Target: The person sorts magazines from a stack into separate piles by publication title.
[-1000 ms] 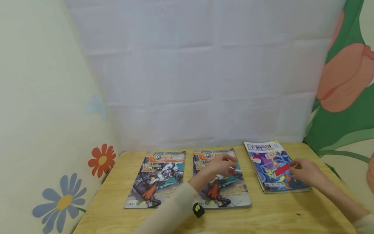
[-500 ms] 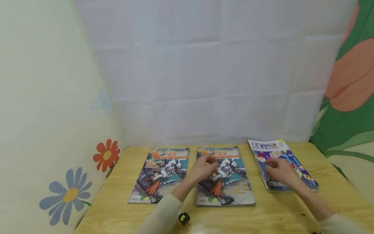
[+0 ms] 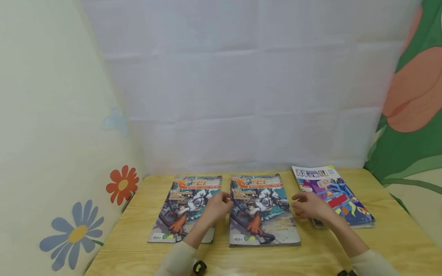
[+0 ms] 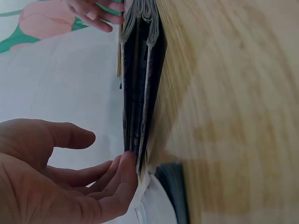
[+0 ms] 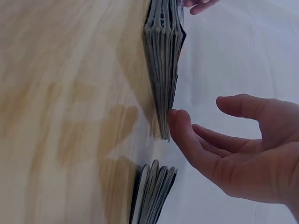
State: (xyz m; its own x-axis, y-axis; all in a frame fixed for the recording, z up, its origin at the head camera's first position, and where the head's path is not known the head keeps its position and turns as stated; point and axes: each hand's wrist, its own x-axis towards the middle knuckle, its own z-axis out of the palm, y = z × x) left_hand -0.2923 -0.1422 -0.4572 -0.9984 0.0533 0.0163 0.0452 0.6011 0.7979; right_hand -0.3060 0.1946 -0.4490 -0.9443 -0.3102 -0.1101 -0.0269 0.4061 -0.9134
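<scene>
Near the far edge of the wood-grained surface [image 3: 262, 262] lie a left magazine [image 3: 181, 211] toward the far left corner, a middle magazine [image 3: 264, 210] with a matching cover, and a purple-and-blue magazine [image 3: 342, 195] toward the far right corner. The left hand [image 3: 216, 207] and right hand [image 3: 310, 206] flank the middle magazine.

Leftmost magazine [image 3: 179, 214] partly behind left hand [image 3: 217, 207], fine print [image 3: 280, 225] on middle magazine [image 3: 262, 211] unreadable, sleeves [image 3: 176, 260] cropped below

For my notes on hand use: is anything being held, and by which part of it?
Nothing is gripped: the left hand and right hand, thumbs clear, have fingers at opposite side edges of the middle magazine stack.
</scene>
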